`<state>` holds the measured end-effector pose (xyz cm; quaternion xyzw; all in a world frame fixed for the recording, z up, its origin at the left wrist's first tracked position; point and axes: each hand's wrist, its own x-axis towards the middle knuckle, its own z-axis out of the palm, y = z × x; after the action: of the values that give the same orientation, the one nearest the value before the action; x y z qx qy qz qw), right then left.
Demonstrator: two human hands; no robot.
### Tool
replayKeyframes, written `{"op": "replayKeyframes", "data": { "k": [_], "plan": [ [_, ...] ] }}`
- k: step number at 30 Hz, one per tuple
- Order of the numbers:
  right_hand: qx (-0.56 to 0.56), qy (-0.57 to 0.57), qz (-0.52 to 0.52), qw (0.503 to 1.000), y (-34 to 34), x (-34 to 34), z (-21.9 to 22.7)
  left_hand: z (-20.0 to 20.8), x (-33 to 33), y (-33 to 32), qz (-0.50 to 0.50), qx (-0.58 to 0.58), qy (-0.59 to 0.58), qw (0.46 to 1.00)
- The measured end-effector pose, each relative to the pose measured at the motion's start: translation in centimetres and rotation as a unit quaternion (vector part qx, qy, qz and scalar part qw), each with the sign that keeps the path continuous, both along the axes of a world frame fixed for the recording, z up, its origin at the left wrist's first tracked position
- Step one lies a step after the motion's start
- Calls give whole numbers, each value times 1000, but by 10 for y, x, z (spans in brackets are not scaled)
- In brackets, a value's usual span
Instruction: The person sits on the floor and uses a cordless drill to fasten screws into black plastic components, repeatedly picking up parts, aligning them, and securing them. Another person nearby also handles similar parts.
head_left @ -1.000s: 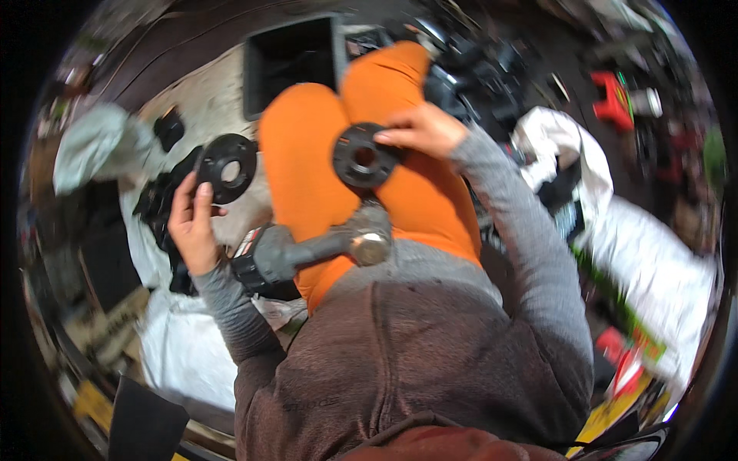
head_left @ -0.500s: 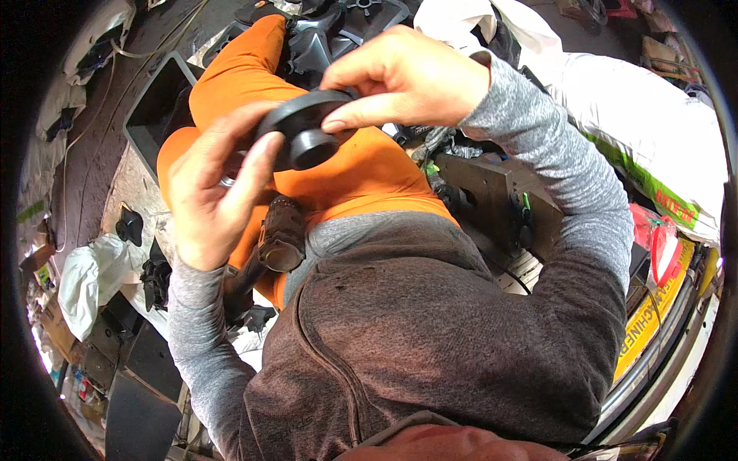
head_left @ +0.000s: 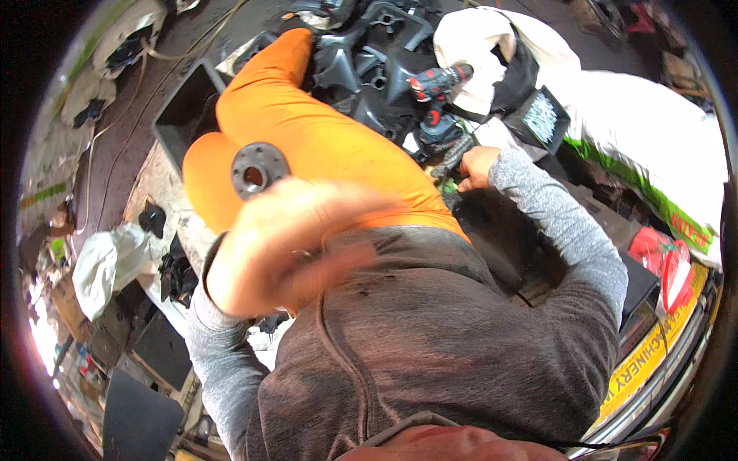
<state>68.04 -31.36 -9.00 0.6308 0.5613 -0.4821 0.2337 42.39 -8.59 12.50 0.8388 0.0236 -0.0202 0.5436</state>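
A black round flange (head_left: 271,160) with a ring of holes and a larger centre hole rests on my orange-trousered leg. Just nearer to me, my left hand (head_left: 296,238) is smeared by motion, and its finger shape cannot be made out. My right hand (head_left: 480,165) is down at my right side with its fingers curled, beside a dark grey tool (head_left: 453,157). Whatever those fingers close on is hidden. A cordless drill (head_left: 438,129) with red accents stands a little beyond that hand.
Several black plastic star-shaped bases (head_left: 384,27) are piled beyond my legs. A black box (head_left: 566,121) of screws sits at right, against large white sacks (head_left: 646,123). A dark bin (head_left: 165,119) stands left of my knee; a red bag (head_left: 663,265) lies at far right.
Both hands have let go of the flange, which now lies on my leg. My right hand has dropped to the right beside the drill; my left hand has swung toward my lap.
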Motion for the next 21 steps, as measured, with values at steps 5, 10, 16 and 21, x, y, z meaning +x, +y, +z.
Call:
{"op": "replayKeyframes", "data": {
  "k": [5,10,16,21],
  "plan": [
    [195,104,-149,964,65,-26,19,8,15,-62,-155,-576,-268,757],
    [287,282,-313,860,122,-58,47,14,11,-104,-100,-599,-377,700],
    [313,446,-344,765,162,-107,76,9,-65,-17,-58,-188,-223,955],
    [284,472,-379,743,163,-121,66,-13,-196,7,278,150,108,943]
  ]
}}
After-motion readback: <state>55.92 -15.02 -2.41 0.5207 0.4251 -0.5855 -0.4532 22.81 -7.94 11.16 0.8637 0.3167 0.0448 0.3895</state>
